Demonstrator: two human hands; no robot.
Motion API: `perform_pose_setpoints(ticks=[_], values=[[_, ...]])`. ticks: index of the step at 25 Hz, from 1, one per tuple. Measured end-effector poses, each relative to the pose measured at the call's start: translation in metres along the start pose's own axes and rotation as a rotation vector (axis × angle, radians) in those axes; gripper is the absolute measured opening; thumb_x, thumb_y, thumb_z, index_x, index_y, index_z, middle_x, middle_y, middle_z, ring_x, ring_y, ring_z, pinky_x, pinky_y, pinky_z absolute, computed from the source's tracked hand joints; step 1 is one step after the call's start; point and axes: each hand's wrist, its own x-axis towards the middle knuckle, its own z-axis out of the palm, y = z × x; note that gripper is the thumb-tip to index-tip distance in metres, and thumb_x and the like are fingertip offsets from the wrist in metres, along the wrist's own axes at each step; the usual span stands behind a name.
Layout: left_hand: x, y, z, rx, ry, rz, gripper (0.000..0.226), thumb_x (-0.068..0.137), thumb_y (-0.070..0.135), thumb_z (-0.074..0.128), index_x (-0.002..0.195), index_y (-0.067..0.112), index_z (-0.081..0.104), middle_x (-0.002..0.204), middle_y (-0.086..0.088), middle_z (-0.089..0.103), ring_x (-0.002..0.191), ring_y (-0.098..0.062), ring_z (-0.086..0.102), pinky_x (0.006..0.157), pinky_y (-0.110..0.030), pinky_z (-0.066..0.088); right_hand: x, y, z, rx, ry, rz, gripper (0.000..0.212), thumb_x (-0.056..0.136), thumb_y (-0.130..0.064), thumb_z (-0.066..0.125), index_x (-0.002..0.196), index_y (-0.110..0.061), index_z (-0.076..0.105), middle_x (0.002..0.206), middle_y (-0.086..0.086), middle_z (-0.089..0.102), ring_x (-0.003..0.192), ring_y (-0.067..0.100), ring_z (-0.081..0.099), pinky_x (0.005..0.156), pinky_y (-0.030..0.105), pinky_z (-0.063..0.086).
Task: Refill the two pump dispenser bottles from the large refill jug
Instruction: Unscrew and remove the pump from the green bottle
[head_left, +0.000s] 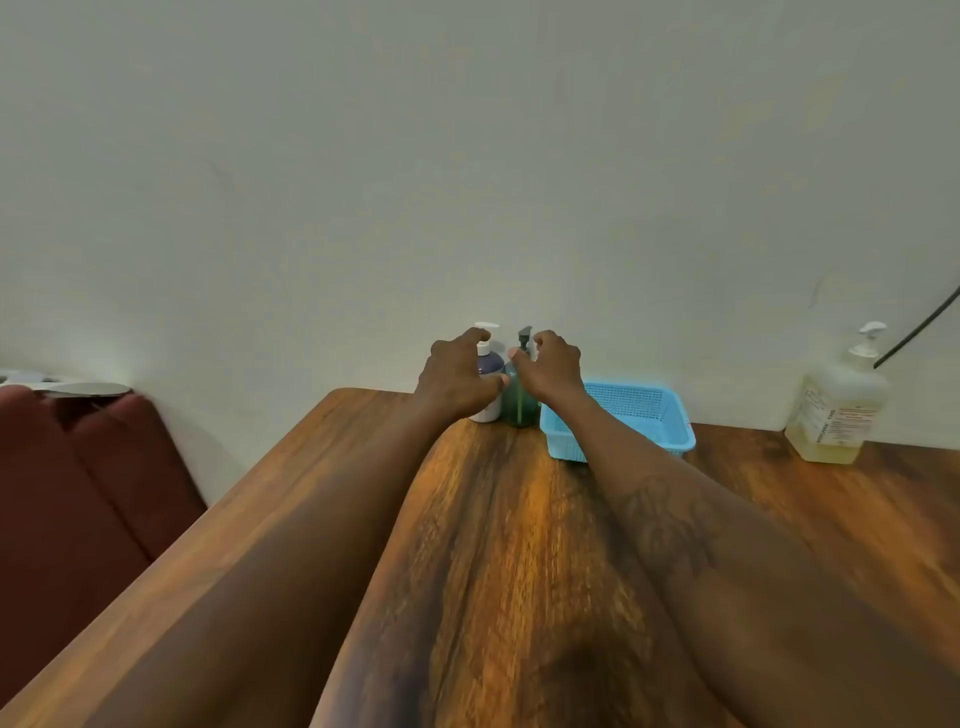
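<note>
Two small pump bottles stand side by side at the far edge of the wooden table (519, 545), against the wall. The left one is a purple and white bottle (491, 364) with a white pump. The right one is a green bottle (519, 410) with a dark pump. My left hand (457, 382) curves around the purple and white bottle with fingers spread. My right hand (553, 366) hovers at the green bottle's pump, fingers apart. Whether either hand grips its bottle I cannot tell. The large refill jug (834, 410), clear with yellowish liquid and a white pump, stands far right.
A light blue mesh basket (649, 415) sits just right of the green bottle, under my right forearm. A dark red cushioned seat (78, 493) lies left of the table. A black cable (919, 327) hangs on the wall above the jug.
</note>
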Motion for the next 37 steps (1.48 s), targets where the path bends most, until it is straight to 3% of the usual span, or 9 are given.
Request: perform_pose_setpoints(ticks=[12,15,21,25,29,31,33,35,37], values=[[0.0,-0.024,0.014,0.091,-0.042,-0.051,0.067,0.085,0.036,0.079,0.144,0.017,0.054,0.14,-0.006,0.063,0.121,-0.025,0.062,0.086,-0.025,0.042,0.025,0.019,0.015,0.051,0.116,0.014,0.023,0.092,-0.026,0.074,0.11,-0.01,0.075,0.109,0.006,0.077,0.103,0.026,0.07,0.079,0.027,0.045],[-0.004,-0.016,0.012,0.059,-0.027,-0.08,0.066,0.085,0.035,0.079,0.143,0.014,0.055,0.139,-0.007,0.063,0.122,-0.026,0.061,0.09,-0.027,0.042,0.008,0.015,0.003,0.057,0.134,-0.081,0.017,0.089,-0.024,0.078,0.1,-0.011,0.077,0.099,0.006,0.079,0.091,0.021,0.072,0.078,0.027,0.051],[-0.043,0.014,0.0,-0.04,-0.035,-0.057,0.075,0.079,0.043,0.085,0.142,0.015,0.055,0.144,-0.006,0.06,0.127,-0.026,0.059,0.092,-0.026,0.042,-0.045,-0.002,-0.045,0.229,0.093,-0.195,0.021,0.086,-0.026,0.083,0.101,-0.012,0.076,0.094,0.004,0.079,0.08,0.014,0.073,0.077,0.023,0.059],[-0.088,0.032,-0.008,-0.108,-0.11,-0.044,0.087,0.077,0.051,0.084,0.148,0.016,0.049,0.147,-0.008,0.058,0.13,-0.027,0.059,0.09,-0.021,0.045,-0.096,-0.011,-0.077,0.343,0.039,-0.221,0.013,0.087,-0.025,0.082,0.096,-0.019,0.074,0.09,-0.002,0.077,0.085,0.016,0.076,0.084,0.036,0.064],[-0.141,0.059,-0.008,-0.155,-0.136,0.044,0.073,0.079,0.047,0.084,0.141,0.021,0.056,0.127,0.002,0.067,0.112,-0.017,0.066,0.062,-0.001,0.041,-0.155,-0.006,-0.104,0.32,0.012,-0.221,0.017,0.088,-0.031,0.081,0.099,-0.021,0.073,0.091,-0.007,0.076,0.083,0.01,0.075,0.085,0.036,0.064],[-0.169,0.073,-0.005,-0.169,-0.108,0.068,0.059,0.077,0.045,0.087,0.127,0.026,0.063,0.109,0.012,0.064,0.09,-0.006,0.063,0.057,0.001,0.043,-0.184,0.001,-0.118,0.255,0.008,-0.215,0.029,0.085,-0.038,0.083,0.101,-0.016,0.074,0.089,-0.007,0.075,0.078,0.004,0.072,0.075,0.019,0.062],[-0.188,0.081,0.003,-0.217,-0.06,0.098,0.05,0.068,0.047,0.091,0.108,0.028,0.068,0.099,0.014,0.07,0.08,-0.004,0.066,0.063,-0.006,0.053,-0.209,0.009,-0.133,0.149,-0.003,-0.187,0.035,0.08,-0.043,0.087,0.097,-0.014,0.075,0.082,-0.01,0.071,0.071,-0.001,0.066,0.058,0.004,0.048],[-0.201,0.085,0.013,-0.219,-0.062,0.121,0.059,0.059,0.057,0.091,0.108,0.029,0.074,0.092,0.015,0.074,0.079,-0.003,0.07,0.067,-0.021,0.062,-0.226,0.016,-0.144,0.02,0.017,-0.179,0.036,0.078,-0.046,0.087,0.091,-0.015,0.077,0.075,-0.012,0.069,0.066,-0.001,0.063,0.049,0.005,0.042],[-0.21,0.092,0.018,-0.228,-0.114,0.135,0.067,0.057,0.06,0.09,0.116,0.032,0.073,0.091,0.019,0.074,0.079,0.004,0.07,0.068,-0.023,0.062,-0.237,0.026,-0.15,-0.043,0.05,-0.188,0.037,0.078,-0.049,0.086,0.089,-0.014,0.08,0.079,-0.006,0.074,0.069,0.004,0.068,0.051,0.014,0.047]])
